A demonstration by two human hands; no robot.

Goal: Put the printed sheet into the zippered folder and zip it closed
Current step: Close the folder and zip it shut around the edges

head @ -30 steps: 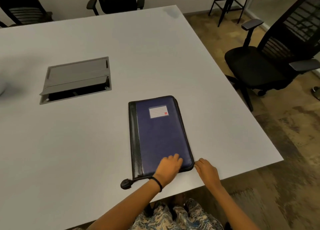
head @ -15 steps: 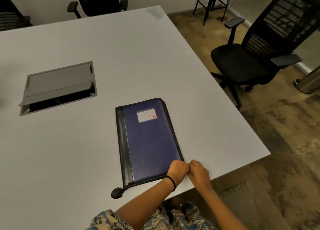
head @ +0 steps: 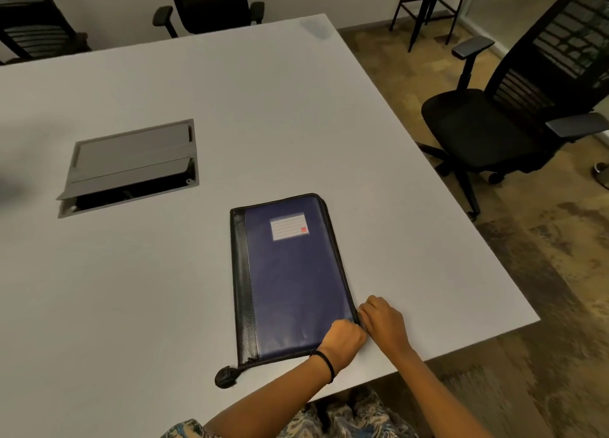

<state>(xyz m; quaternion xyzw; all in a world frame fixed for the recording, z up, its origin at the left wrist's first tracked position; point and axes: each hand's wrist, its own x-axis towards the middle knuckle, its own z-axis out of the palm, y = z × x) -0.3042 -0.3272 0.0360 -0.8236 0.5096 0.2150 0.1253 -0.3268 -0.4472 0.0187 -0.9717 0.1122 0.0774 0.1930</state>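
Note:
The dark blue zippered folder (head: 293,279) lies flat and closed on the white table (head: 131,306), its black spine to the left and a white label near its far end. A black zipper tail (head: 225,376) sticks out at its near left corner. My left hand (head: 342,342), a black band on the wrist, is curled into a fist on the folder's near right corner. My right hand (head: 384,322) touches it from the right, fingers pinched at the zipper track on the folder's right edge. The zipper pull is hidden under the fingers. No printed sheet is in view.
A grey cable hatch (head: 131,164) with its flap ajar is set into the table at the left. The table's right edge and near right corner lie close to my hands. A black office chair (head: 494,134) stands on the right, with other chairs beyond the far edge.
My left hand went from flat on the cover to a fist at the near right corner. My right hand closed in on it and shifted slightly up the right edge.

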